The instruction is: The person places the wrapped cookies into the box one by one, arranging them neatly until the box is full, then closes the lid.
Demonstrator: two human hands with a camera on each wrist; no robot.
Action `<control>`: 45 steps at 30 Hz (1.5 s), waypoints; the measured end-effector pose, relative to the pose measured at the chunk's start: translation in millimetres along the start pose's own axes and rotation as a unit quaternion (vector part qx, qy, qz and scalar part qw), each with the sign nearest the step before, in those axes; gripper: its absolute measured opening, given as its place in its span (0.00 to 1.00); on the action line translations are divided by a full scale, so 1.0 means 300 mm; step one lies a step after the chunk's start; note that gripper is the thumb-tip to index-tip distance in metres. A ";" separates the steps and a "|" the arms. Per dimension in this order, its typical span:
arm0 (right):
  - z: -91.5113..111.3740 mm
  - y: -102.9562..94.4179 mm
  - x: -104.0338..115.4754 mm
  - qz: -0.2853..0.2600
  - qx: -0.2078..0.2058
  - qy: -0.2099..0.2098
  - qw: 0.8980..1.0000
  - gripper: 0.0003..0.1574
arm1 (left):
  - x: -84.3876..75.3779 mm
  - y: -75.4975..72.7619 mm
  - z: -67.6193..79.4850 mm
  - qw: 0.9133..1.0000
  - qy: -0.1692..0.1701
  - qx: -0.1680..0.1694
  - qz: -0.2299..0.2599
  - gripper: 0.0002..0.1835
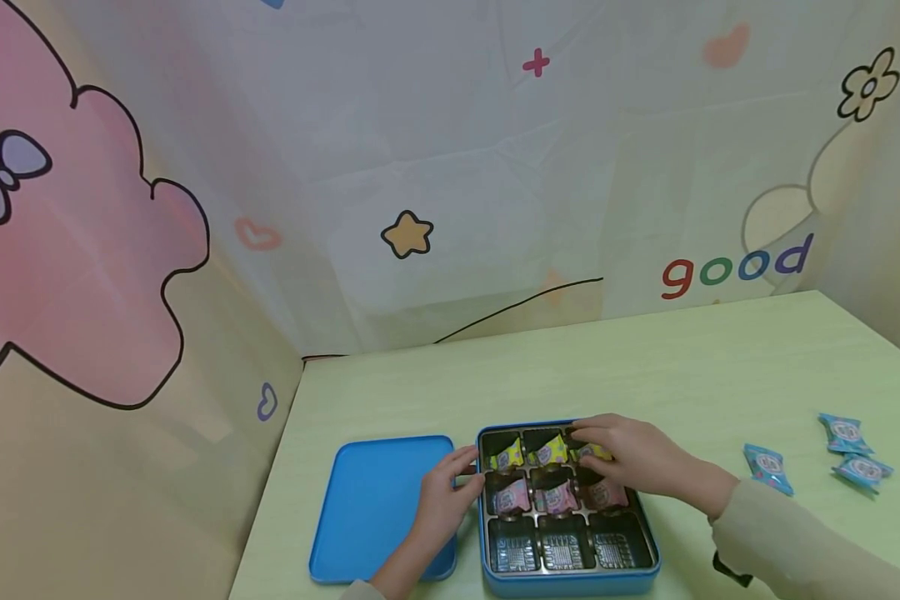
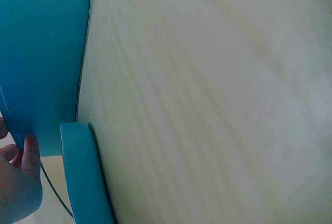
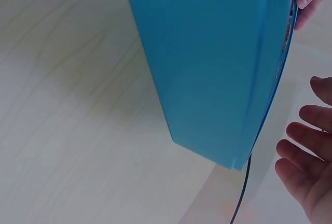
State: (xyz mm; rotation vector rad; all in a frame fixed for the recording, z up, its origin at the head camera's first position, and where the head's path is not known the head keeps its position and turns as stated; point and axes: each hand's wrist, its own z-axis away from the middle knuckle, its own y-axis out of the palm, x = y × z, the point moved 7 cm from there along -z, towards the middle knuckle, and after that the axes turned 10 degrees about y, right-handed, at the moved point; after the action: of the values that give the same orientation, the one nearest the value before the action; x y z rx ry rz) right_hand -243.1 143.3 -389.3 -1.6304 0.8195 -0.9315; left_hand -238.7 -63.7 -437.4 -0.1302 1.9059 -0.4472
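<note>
3 yellow sweets (image 1: 550, 451) and 3 pink sweets (image 1: 558, 498) sit in the box (image 1: 570, 586). Hands?

Right hand (image 1: 636, 452) released, over the box's back-right part. Left hand (image 1: 446, 487) loose, touching its left side.

Step?

Filling by row, likely. Next calls for blue sweets (image 1: 769, 469): 3 at right, 3 bare front slots (image 1: 564, 552), 1 lid (image 1: 378, 504) at left.

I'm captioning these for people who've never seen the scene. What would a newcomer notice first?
Probably the blue tin, low centre in the head view, its compartments holding yellow packets and pink packets, with the left hand at its left side and the right hand over its right part. Next, perhaps, the large pink cartoon shape on the left backdrop, then three blue packets at right on the table.
</note>
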 end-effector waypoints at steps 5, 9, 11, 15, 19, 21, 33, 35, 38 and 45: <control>0.010 -0.010 -0.024 0.006 -0.005 0.009 1.000 0.21 | 0.091 0.016 -0.008 1.000 0.002 -0.002 0.008 0.21; 0.019 -0.023 -0.038 0.011 -0.013 0.013 1.000 0.21 | 0.104 0.016 -0.008 1.000 0.009 -0.008 0.008 0.21; 0.023 -0.028 -0.046 0.010 -0.018 0.016 1.000 0.21 | 0.102 0.016 -0.009 1.000 0.013 -0.010 0.004 0.21; 0.033 -0.033 -0.070 0.008 -0.022 0.027 0.999 0.21 | 0.107 0.017 -0.009 1.000 0.012 -0.010 -0.009 0.21; 0.044 -0.041 -0.094 0.005 -0.024 0.038 0.999 0.21 | 0.118 0.020 -0.009 1.000 0.008 -0.008 -0.014 0.21; 0.049 -0.045 -0.106 0.004 -0.025 0.042 0.999 0.21 | 0.119 0.021 -0.010 1.000 0.007 -0.007 -0.012 0.21; 0.080 -0.057 -0.159 0.000 -0.035 0.056 0.998 0.22 | -0.014 -0.002 0.002 1.000 0.002 -0.002 0.001 0.20; 0.083 -0.057 -0.166 -0.003 -0.035 0.058 0.998 0.22 | -0.022 -0.003 0.004 1.000 0.001 -0.001 -0.001 0.20; 0.088 -0.054 -0.180 -0.003 -0.037 0.064 0.997 0.22 | -0.025 -0.004 0.005 1.000 0.000 -0.001 0.000 0.20; 0.096 -0.045 -0.207 -0.003 -0.033 0.076 0.997 0.23 | -0.025 -0.004 0.005 1.000 0.000 0.000 -0.003 0.20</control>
State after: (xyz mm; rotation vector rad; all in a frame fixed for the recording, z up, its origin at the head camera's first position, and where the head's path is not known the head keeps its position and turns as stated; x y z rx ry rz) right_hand -245.6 213.1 -391.3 -1.6333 0.9588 -1.0516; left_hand -234.5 -62.9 -430.8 -0.1367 1.9061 -0.4505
